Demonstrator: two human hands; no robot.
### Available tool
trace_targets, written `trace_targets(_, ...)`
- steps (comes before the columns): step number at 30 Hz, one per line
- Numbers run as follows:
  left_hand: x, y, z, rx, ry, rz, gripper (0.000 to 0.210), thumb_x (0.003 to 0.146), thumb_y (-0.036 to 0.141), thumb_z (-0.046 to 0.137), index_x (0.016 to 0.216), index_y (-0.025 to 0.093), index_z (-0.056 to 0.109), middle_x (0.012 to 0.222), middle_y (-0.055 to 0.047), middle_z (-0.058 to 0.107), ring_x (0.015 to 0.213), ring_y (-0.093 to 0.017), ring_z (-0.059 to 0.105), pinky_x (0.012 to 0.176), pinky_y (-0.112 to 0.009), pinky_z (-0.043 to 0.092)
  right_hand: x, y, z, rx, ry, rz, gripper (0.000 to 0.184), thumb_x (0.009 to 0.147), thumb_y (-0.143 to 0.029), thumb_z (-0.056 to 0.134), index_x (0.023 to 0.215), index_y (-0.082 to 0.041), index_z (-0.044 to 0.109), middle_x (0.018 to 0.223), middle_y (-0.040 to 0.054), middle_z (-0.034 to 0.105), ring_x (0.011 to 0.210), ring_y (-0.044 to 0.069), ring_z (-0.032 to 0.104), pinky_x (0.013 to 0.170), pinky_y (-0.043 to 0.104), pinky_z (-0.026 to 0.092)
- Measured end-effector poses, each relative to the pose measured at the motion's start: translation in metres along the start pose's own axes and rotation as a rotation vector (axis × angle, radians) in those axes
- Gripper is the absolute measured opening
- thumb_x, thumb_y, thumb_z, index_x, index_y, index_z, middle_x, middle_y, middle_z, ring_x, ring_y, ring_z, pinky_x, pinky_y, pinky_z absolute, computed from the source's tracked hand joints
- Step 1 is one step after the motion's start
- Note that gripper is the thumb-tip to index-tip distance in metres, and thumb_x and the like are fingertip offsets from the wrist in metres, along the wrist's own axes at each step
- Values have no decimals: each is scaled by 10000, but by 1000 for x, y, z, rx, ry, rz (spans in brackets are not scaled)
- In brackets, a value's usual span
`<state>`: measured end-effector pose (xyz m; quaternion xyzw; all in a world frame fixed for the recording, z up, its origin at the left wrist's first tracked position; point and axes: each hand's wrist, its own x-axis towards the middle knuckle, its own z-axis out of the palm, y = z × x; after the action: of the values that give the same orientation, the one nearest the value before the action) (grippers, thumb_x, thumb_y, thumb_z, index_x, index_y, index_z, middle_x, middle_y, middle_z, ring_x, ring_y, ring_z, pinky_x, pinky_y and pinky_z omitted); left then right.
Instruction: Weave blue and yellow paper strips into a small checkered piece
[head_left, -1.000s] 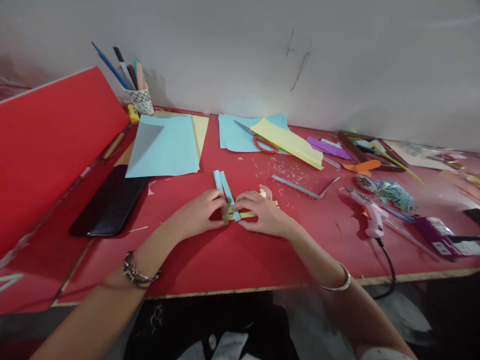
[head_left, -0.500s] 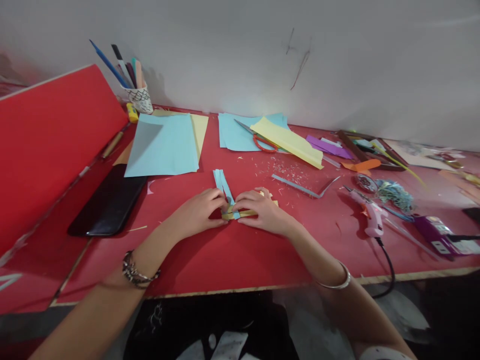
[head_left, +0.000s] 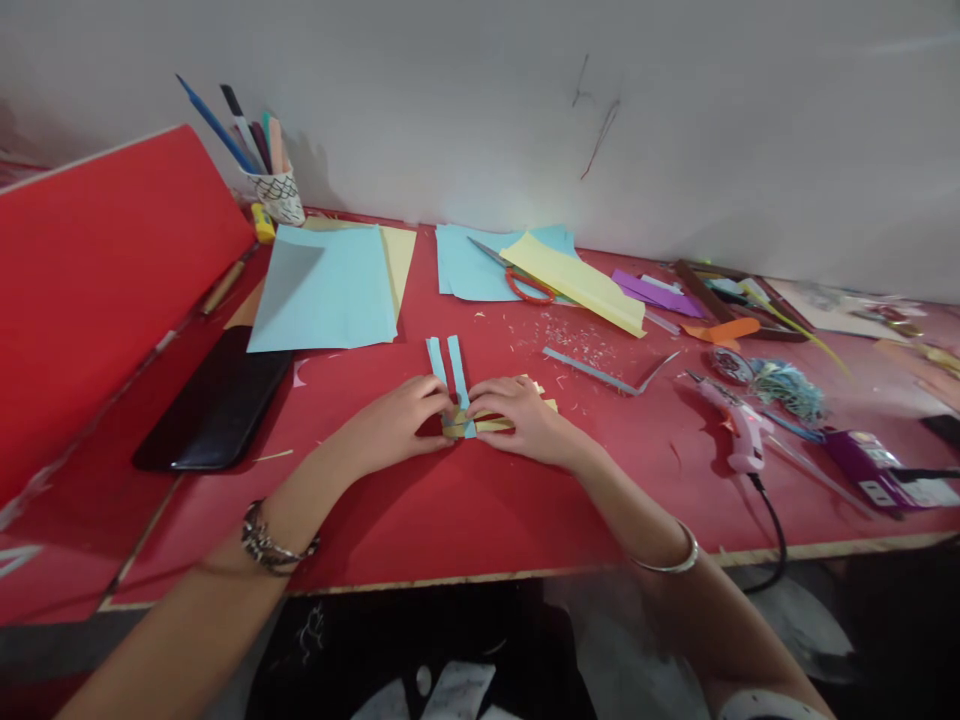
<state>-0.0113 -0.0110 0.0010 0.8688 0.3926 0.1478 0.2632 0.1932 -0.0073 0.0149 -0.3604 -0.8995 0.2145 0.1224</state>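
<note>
Blue paper strips cross yellow paper strips on the red table, between my hands. The blue ones point away from me, with a gap between them. My left hand pinches the left end of the crossing, its fingers bent and closed. From the other side, my right hand presses on the strips with curled fingers. The yellow strips run under the right hand, and their ends stick out past it. Fingers cover part of the crossing, so how the strips interlace is not fully visible.
Blue paper sheets lie back left, above a black phone. Scissors rest on more sheets under a folded yellow paper. A glue gun with a cord and a purple power strip lie at right. A pen cup stands by the wall.
The right blue strip has straightened and swung away from the left one, so the gap between their far ends is wider. Both hands have stayed nearly in place.
</note>
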Motion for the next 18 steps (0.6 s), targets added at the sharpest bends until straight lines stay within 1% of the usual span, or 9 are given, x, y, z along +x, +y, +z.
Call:
trace_targets(3, 0, -1, 1, 7, 5, 4, 155, 756, 294, 553, 864, 183, 546, 931, -38, 484, 854, -183, 514, 731, -306, 429, 0, 3, 1, 2, 10, -23, 155, 762, -193, 543, 911, -220, 576, 1054, 51, 572, 1007, 187, 501, 881, 371, 303)
trace_targets(9, 0, 0, 0, 11, 8, 10, 152, 752, 282, 558, 865, 181, 545, 914, -35, 486, 845, -179, 519, 725, -299, 432, 3, 5, 3, -34, 33, -58, 128, 788, -233, 549, 903, -186, 579, 964, 62, 588, 899, 173, 523, 823, 330, 379)
trace_targets(13, 0, 0, 0, 15, 12, 8, 148, 751, 271, 559, 870, 184, 543, 940, -37, 492, 857, -180, 524, 731, -300, 435, 4, 4, 2, -21, 19, -107, 121, 791, -236, 554, 895, -180, 578, 978, 58, 598, 924, 170, 528, 832, 318, 385)
trace_targets(18, 0, 2, -1, 26, 7, -12, 171, 739, 293, 579, 866, 184, 546, 937, -37, 492, 849, -184, 532, 717, -303, 442, 3, 6, 0, -11, 9, -103, 154, 789, -257, 561, 927, -191, 575, 1010, 60, 594, 946, 171, 524, 832, 316, 394)
